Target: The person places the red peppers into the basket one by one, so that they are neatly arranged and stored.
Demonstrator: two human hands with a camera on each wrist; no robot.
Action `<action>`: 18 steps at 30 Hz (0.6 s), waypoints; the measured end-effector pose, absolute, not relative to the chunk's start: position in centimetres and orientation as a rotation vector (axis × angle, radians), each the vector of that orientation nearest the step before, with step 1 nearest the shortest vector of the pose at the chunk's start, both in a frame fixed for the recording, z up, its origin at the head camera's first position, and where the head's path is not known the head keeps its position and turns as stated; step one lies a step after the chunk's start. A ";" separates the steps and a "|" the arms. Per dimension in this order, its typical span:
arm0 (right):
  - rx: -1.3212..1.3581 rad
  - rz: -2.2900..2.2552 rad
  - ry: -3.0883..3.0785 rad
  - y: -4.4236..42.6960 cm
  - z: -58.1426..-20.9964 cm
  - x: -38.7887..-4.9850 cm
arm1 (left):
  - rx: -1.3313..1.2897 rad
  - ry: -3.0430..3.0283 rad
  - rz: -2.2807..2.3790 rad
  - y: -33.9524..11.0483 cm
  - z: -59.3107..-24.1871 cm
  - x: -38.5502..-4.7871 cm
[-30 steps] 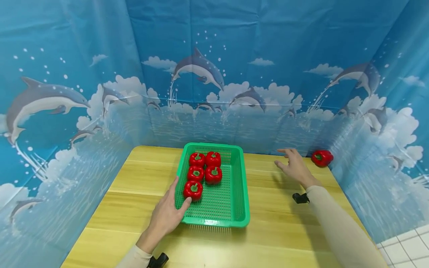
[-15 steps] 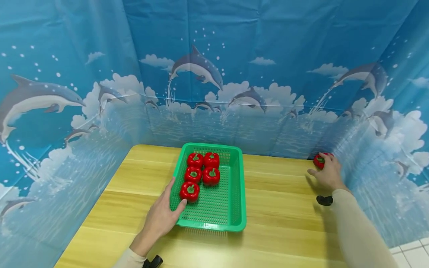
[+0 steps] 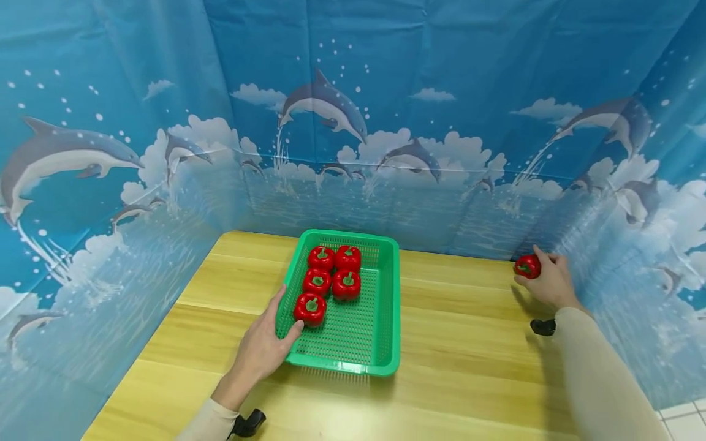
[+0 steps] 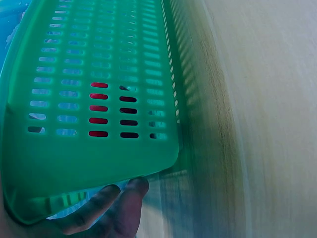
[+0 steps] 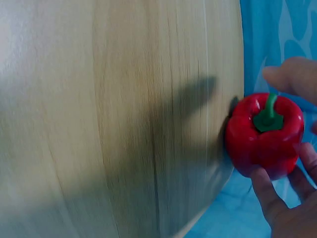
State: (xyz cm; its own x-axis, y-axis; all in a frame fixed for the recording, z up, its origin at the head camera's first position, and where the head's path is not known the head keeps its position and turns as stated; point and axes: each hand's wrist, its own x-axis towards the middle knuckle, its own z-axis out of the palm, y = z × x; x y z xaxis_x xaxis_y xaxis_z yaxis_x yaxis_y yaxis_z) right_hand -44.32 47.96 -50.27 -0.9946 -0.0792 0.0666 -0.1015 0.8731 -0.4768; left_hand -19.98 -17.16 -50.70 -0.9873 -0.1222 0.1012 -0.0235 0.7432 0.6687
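My left hand (image 3: 260, 349) holds the left wall of a green plastic basket (image 3: 390, 361), thumb at the rim inside and the other fingers outside. Within the basket, several red bell peppers (image 3: 310, 309) stand stem up along its left part and back. In the left wrist view, fingertips (image 4: 138, 185) touch the basket (image 4: 89, 163) at its lower edge. At the far right corner my right hand (image 3: 554, 285) grips one more red bell pepper (image 3: 527, 267). Fingers (image 5: 265, 191) press on this pepper (image 5: 247, 144) in the right wrist view, its green stem showing; whether it rests on the table is unclear.
The wooden table (image 3: 458, 343) reaches back to a blue dolphin curtain (image 3: 353, 202), which also hangs at both sides. White tiles (image 3: 684, 422) show at the lower right. Each wrist carries a small black camera (image 3: 543, 327).
My right hand has reached rightward to the lone bell pepper and taken hold of it. That pepper has turned slightly. The left hand keeps its place at the basket.
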 end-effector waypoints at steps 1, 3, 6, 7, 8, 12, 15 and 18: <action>0.153 0.754 -2.995 47.8 -50.3 -44.3 | 0.119 -2.801 -1.074 -17.2 -50.7 -20.0; 0.166 0.740 -2.989 47.5 -50.5 -44.1 | 0.120 -2.802 -1.077 -17.2 -50.6 -20.0; 0.183 0.724 -2.966 47.0 -51.0 -43.6 | 0.120 -2.806 -1.080 -17.5 -50.7 -19.9; 0.198 0.715 -2.953 46.9 -51.2 -43.4 | 0.124 -2.807 -1.080 -17.5 -50.7 -19.8; 0.210 0.702 -2.942 46.8 -51.3 -43.2 | 0.123 -2.803 -1.083 -17.5 -50.7 -19.7; 0.242 0.654 -2.929 46.6 -51.4 -42.6 | 0.129 -2.802 -1.084 -17.5 -50.7 -19.4; 0.196 0.646 -2.955 46.5 -51.4 -42.1 | 0.130 -2.804 -1.086 -17.3 -50.7 -19.5; 0.163 0.613 -2.987 46.1 -51.5 -41.5 | 0.134 -2.809 -1.086 -17.2 -50.8 -19.5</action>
